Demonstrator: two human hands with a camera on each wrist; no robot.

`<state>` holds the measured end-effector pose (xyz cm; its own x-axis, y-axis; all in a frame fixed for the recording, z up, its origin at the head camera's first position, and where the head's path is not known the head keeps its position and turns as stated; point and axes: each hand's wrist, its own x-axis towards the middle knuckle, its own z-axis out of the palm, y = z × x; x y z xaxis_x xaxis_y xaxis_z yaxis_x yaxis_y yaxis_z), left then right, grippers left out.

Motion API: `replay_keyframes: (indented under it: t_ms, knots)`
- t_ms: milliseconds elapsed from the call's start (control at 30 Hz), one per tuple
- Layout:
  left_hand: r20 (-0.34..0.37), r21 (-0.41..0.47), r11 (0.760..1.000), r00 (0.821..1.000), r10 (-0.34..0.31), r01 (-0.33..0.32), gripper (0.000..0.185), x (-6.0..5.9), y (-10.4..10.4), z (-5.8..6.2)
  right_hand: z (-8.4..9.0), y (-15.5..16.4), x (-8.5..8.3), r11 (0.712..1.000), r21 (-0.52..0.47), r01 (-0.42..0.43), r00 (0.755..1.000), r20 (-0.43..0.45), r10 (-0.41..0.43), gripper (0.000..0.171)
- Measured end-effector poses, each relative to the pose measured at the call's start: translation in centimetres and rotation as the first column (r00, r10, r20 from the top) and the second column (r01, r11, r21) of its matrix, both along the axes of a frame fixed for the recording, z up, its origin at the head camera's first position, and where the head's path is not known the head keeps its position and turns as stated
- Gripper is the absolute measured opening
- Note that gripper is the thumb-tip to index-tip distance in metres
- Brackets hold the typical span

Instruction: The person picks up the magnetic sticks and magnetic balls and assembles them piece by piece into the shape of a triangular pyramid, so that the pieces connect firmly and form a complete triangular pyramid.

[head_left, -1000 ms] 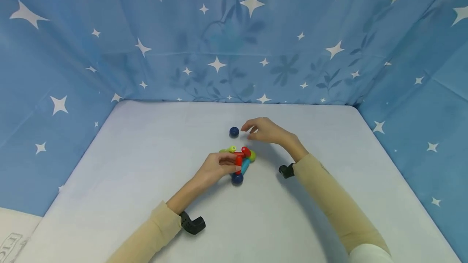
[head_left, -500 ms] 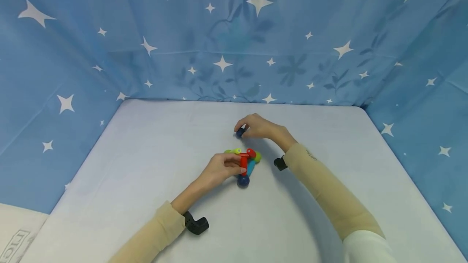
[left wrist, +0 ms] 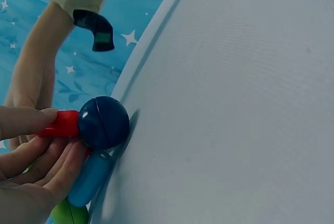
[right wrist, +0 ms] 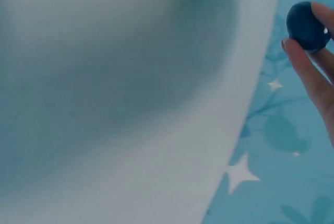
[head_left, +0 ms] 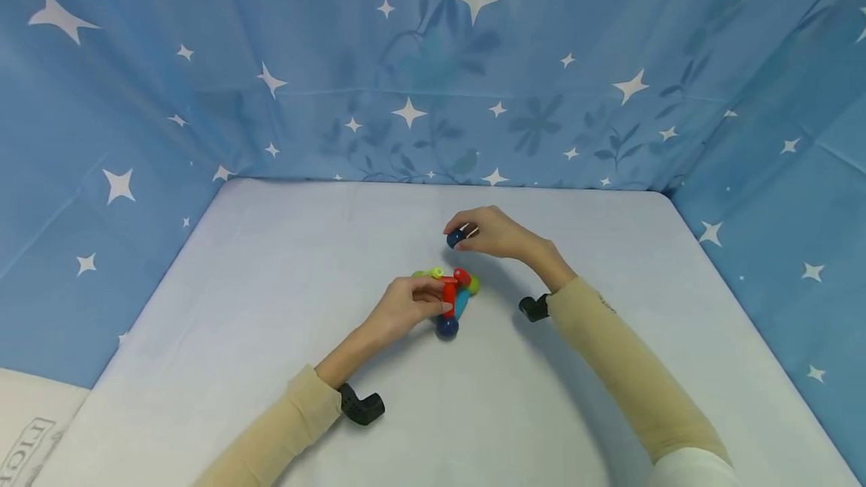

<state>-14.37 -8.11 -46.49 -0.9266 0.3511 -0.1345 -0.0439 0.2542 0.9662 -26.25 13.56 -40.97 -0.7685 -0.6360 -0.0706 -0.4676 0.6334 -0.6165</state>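
Right hand [head_left: 497,233] raised just above the surface [head_left: 271,261], fingertips pinched round a dark blue ball [head_left: 455,238]; ball lifted clear, seen in the right wrist view between fingertips [right wrist: 308,67] against the blue backdrop. Ball sits just behind the toy cluster, near but apart from it.

Left hand [head_left: 404,305] curled round a small cluster of toy rods and balls [head_left: 449,295] at mid-surface. Thumb and fingers grip a red rod [head_left: 449,295]; left wrist view shows the red rod [left wrist: 62,125] joined to a second dark blue ball [left wrist: 103,122], that ball touching the surface. Light blue rod [left wrist: 90,178] runs below, under the fingers, toward a green ball [left wrist: 69,214]. Yellow-green rod [head_left: 429,274] at the far left of the cluster, second red piece [head_left: 462,276] beside it.

Black wrist-mounted devices at both forearms [head_left: 360,405], [head_left: 534,308]. Tan sleeves on both arms. Small dark mark on the right sleeve [head_left: 607,307], too small to read. Partial printed lettering on a pale object at lower left corner [head_left: 27,446], not legible.

Blue cloth [head_left: 433,66] with white stars and leaf pattern on three sides.
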Motion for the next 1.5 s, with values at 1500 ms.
replay_keyframes:
  t_ms: [1500]
  knots:
    - [-0.219,-0.257,0.964,0.967,-0.132,0.074,0.016,-1.4,-2.9,1.5,1.9,-0.4,6.9,0.978,-0.119,-0.173,0.985,-0.013,0.173,0.032]
